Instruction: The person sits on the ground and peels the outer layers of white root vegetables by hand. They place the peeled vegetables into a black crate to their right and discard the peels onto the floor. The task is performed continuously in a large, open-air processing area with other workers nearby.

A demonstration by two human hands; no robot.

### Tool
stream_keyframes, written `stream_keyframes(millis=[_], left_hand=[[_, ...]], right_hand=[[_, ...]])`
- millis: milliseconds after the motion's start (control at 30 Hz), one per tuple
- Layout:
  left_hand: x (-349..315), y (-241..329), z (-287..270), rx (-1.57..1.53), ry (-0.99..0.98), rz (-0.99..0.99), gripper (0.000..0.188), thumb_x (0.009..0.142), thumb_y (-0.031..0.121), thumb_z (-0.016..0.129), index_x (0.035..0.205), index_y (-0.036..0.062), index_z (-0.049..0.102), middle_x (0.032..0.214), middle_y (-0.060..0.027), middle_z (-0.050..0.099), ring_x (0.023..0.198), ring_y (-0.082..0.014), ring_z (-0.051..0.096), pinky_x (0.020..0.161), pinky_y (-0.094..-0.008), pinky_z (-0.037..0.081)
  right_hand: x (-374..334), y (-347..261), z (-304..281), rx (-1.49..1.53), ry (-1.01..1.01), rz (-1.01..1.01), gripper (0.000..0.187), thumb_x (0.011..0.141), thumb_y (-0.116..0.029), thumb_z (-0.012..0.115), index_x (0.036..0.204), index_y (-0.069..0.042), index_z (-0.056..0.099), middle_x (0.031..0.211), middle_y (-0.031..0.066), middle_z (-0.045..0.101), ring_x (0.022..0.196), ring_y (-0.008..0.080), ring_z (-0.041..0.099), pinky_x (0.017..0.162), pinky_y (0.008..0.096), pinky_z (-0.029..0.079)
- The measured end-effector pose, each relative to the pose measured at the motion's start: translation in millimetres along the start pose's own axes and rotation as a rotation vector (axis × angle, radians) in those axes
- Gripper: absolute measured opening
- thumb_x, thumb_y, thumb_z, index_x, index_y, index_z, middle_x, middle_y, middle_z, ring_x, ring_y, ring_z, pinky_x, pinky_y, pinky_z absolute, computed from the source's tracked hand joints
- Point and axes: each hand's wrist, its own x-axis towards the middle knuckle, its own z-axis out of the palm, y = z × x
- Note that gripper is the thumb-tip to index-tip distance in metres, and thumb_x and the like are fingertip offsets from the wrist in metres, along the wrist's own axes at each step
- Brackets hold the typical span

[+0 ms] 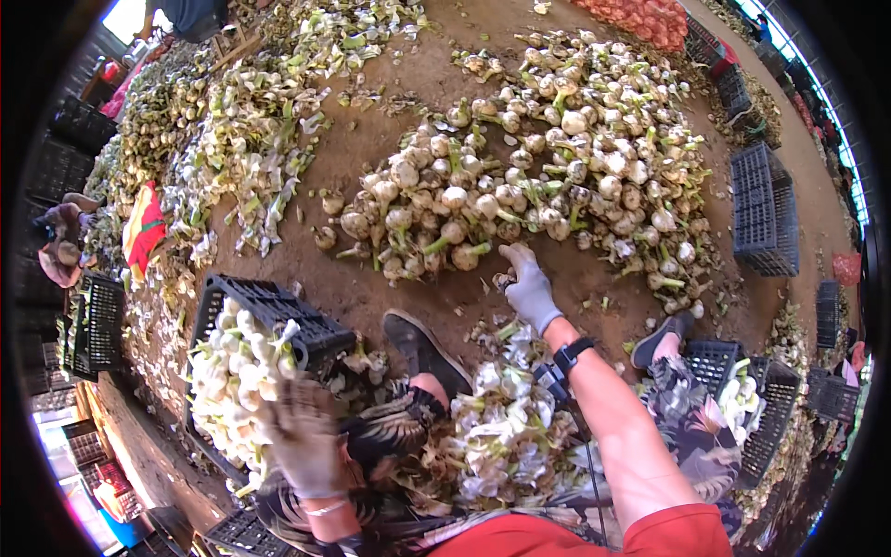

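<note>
My right hand [529, 288], in a pale glove, reaches out to the near edge of a large heap of garlic bulbs [455, 197] on the dirt floor. Its fingers curl around something small and brownish that I cannot make out. My left hand [304, 436], also gloved, is smeared by motion beside a black crate [288, 316]. Cleaned white garlic [232, 381] fills that crate. Whether the left hand holds anything does not show. Between my legs lies a pile of stripped garlic skins [515, 418].
More garlic and leafy trimmings [251, 139] cover the floor at the far left. A dark crate [764, 209] stands at the right, and another crate [775, 418] with white garlic sits beside my right leg. Red net sacks [640, 20] lie at the back. A person [63, 241] is at the left.
</note>
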Motion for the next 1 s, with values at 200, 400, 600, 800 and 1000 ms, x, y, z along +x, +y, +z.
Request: stream_keyframes(millis=[200,400,600,800,1000], left_hand=[[-3,-77,23,0.546,-0.144,-0.361,0.047,0.104,0.035,0.056,0.141,0.0067,0.051,0.124,-0.0113,0.061,0.101,-0.0245,0.063,0.091,-0.0384,0.054],[-16,-120,5,1.357,-0.36,-0.052,0.069,0.09,0.014,0.071,0.148,-0.0046,0.039,0.128,-0.0148,0.056,0.115,-0.0256,0.058,0.103,-0.0356,0.047],[-45,-132,29,1.46,-0.687,0.189,0.061,0.081,0.013,0.078,0.134,-0.0044,0.051,0.116,-0.0175,0.057,0.108,-0.0285,0.058,0.099,-0.0364,0.047],[-83,-118,34,1.246,-0.614,0.047,0.06,0.085,0.009,0.075,0.137,-0.0059,0.049,0.123,-0.0145,0.058,0.113,-0.0223,0.059,0.101,-0.033,0.047],[-99,-108,15,0.991,-0.632,-0.128,0.047,0.094,0.009,0.064,0.136,-0.0065,0.05,0.119,-0.0128,0.063,0.109,-0.0172,0.062,0.096,-0.0303,0.05]], right_hand=[[40,0,33,0.011,-0.117,0.017,0.037,0.082,-0.003,0.062,0.117,-0.009,0.072,0.128,0.0168,0.065,0.115,0.0372,0.062,0.099,0.0385,0.051],[-37,-52,-23,0.509,-0.215,0.304,0.024,0.087,0.002,0.064,0.107,-0.005,0.075,0.104,0.0095,0.075,0.088,0.0172,0.069,0.079,0.0306,0.054],[-143,-120,-76,0.969,-0.236,0.516,0.026,0.096,-0.01,0.068,0.121,-0.002,0.07,0.103,0.0032,0.073,0.086,0.009,0.064,0.076,0.0253,0.052],[-194,-136,-77,0.364,-0.174,0.307,0.028,0.088,-0.012,0.068,0.108,0.008,0.07,0.099,0.0234,0.074,0.09,0.0306,0.072,0.083,0.0378,0.054],[-221,-162,-111,0.678,-0.111,0.297,0.028,0.09,-0.006,0.066,0.114,0.005,0.07,0.09,0.0115,0.071,0.085,0.0128,0.06,0.076,0.029,0.048]])
